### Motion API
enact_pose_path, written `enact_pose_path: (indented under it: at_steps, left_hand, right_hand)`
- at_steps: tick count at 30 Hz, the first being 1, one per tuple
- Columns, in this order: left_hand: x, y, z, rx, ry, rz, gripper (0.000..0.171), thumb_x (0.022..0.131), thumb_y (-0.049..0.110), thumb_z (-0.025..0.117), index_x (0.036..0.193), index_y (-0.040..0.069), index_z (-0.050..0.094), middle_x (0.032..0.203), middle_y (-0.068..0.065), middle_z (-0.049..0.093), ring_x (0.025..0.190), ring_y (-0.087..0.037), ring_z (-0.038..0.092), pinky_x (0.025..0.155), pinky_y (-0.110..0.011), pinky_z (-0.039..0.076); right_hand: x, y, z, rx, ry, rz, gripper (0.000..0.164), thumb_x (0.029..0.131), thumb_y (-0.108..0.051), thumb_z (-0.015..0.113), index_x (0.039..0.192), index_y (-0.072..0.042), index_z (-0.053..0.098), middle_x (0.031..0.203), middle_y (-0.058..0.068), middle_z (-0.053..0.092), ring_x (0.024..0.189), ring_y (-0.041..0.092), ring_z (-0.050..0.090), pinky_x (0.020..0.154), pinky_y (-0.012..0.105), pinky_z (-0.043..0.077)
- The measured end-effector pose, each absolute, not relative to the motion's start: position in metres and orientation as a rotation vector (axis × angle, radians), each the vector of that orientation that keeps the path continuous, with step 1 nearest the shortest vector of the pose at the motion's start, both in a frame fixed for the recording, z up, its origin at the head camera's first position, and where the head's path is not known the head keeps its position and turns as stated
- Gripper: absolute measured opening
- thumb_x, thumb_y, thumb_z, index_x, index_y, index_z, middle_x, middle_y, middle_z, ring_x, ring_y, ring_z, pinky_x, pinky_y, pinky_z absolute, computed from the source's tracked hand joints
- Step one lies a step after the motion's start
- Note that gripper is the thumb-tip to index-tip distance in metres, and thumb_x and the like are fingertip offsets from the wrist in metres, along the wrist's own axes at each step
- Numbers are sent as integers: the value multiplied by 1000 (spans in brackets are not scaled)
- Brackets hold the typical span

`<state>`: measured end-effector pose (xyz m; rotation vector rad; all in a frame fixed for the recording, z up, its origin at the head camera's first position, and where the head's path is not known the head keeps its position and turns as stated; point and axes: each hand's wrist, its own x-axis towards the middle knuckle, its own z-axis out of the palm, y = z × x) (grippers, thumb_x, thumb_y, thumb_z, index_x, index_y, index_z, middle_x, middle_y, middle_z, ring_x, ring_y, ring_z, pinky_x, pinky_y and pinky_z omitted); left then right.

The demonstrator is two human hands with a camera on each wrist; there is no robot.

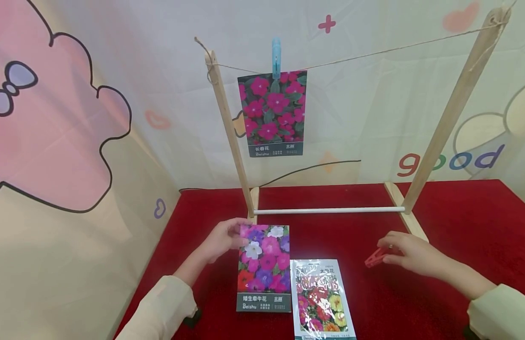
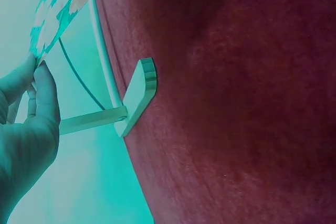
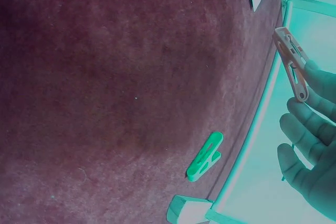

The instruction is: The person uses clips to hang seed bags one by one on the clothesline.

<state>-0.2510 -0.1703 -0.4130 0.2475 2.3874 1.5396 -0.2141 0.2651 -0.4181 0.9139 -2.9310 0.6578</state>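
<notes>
My left hand (image 1: 225, 240) pinches the upper left edge of a seed packet (image 1: 266, 264) with pink, purple and white flowers on it. That packet is held upright over the red cloth; in the left wrist view, thumb and fingers (image 2: 44, 93) grip its corner. On the right, my right hand (image 1: 408, 252) pinches a red clothespin (image 1: 375, 258) between thumb and fingers, its far end pointing left. A second seed packet (image 1: 323, 302), white with mixed flowers, lies between the hands. Above, a blue clothespin (image 1: 276, 59) fastens a third packet (image 1: 272, 115) to a twine line (image 1: 373, 55).
Two wooden posts (image 1: 230, 127) carry the twine, with a white rod (image 1: 330, 210) joining their feet low down. Another clothespin (image 3: 205, 157), green in the right wrist view, lies on the red cloth (image 1: 330, 236) near a foot of the frame. A printed curtain hangs behind.
</notes>
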Motion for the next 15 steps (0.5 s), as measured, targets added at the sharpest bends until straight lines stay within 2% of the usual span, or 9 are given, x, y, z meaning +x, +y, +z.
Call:
enact_pose_path:
  at_steps: [6, 15]
  left_hand:
    - [-253, -167, -408, 245, 2394, 1552, 42, 78, 11, 65, 117, 20, 54, 104, -8, 56, 94, -20, 57, 75, -34, 52]
    - [-256, -160, -399, 277, 2402, 1571, 42, 79, 10, 64, 119, 17, 53, 105, -8, 55, 95, -21, 56, 75, -34, 52]
  right_hand:
    - [-216, 266, -413, 923, -2921, 652, 25, 72, -18, 70, 95, -11, 62, 85, -8, 57, 75, 4, 52, 63, 19, 47]
    - [-217, 266, -410, 926, -2890, 676, 24, 72, -14, 69, 94, -8, 62, 85, -4, 58, 72, 1, 51, 62, 20, 48]
